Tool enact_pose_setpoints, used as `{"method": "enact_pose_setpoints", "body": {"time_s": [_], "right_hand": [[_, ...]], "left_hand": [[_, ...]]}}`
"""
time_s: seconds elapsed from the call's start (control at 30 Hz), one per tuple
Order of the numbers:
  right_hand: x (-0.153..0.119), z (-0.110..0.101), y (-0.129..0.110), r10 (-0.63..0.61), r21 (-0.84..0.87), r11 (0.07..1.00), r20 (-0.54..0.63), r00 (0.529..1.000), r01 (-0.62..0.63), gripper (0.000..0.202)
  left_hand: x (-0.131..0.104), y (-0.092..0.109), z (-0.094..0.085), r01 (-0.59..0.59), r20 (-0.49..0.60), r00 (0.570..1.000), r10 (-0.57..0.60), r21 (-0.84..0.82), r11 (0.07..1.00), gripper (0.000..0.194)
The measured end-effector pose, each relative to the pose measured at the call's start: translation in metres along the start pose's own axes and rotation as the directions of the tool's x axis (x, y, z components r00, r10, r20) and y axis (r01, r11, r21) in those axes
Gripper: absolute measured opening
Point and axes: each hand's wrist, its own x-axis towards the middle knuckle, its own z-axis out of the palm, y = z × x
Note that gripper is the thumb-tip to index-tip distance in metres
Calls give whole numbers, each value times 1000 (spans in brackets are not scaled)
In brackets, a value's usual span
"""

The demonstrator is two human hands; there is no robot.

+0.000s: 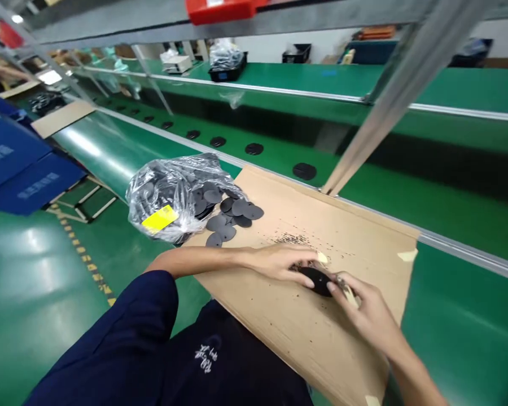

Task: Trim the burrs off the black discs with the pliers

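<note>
A thin black round disc point(315, 280) is held tilted above a cardboard sheet point(275, 316). My left hand point(281, 262) grips its left edge between thumb and fingers. My right hand point(359, 304) closes on the disc's right edge with the thumb, and a small tool with a pale part point(349, 294), its kind unclear, is also in that hand. Small dark scraps point(294, 239) lie scattered on the cardboard just beyond my hands. Loose black discs point(226, 225) spill from a clear plastic bag point(165, 192) with a yellow label, to the left of my hands.
Along a green conveyor belt point(275, 160) behind the cardboard lie several black discs in a row. A slanted metal post point(376, 107) rises at the cardboard's far edge. Blue crates point(21, 158) stand at the left. A red bin point(222, 10) sits on the overhead shelf.
</note>
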Motion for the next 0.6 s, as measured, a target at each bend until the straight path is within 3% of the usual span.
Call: {"method": "enact_pose_setpoints", "body": {"time_s": [0.07, 0.13, 0.2, 0.27, 0.37, 0.43, 0.5, 0.6], "right_hand": [[2, 14, -16, 72, 159, 984, 81, 994, -84, 40], [1, 23, -24, 142, 241, 958, 74, 987, -156, 40], [-1, 31, -29, 201, 310, 928, 47, 978, -206, 42], [-4, 39, -31, 242, 363, 903, 14, 970, -231, 45], [-9, 46, -30, 241, 382, 898, -11, 970, -219, 44], [-11, 41, -20, 249, 344, 912, -31, 968, -223, 44], [-14, 22, 2, 332, 287, 912, -98, 938, -292, 44], [-30, -24, 48, 506, 211, 861, -245, 827, -464, 36]], "left_hand": [[0, 4, 17, 38, -10, 999, -39, -141, 989, 20], [-8, 7, 27, 116, -83, 985, -150, -323, 939, 17], [-17, 7, 30, 162, -170, 948, -270, -473, 866, 16], [-24, 6, 29, 170, -236, 915, -326, -508, 845, 16], [-33, 8, 25, 219, -245, 907, -343, -421, 880, 20], [-49, 9, 22, 281, -237, 908, -346, -268, 921, 25], [-73, 2, 18, 295, -223, 917, -332, -183, 938, 30], [-113, -26, 3, 387, -348, 875, -338, 81, 919, 33]]}}
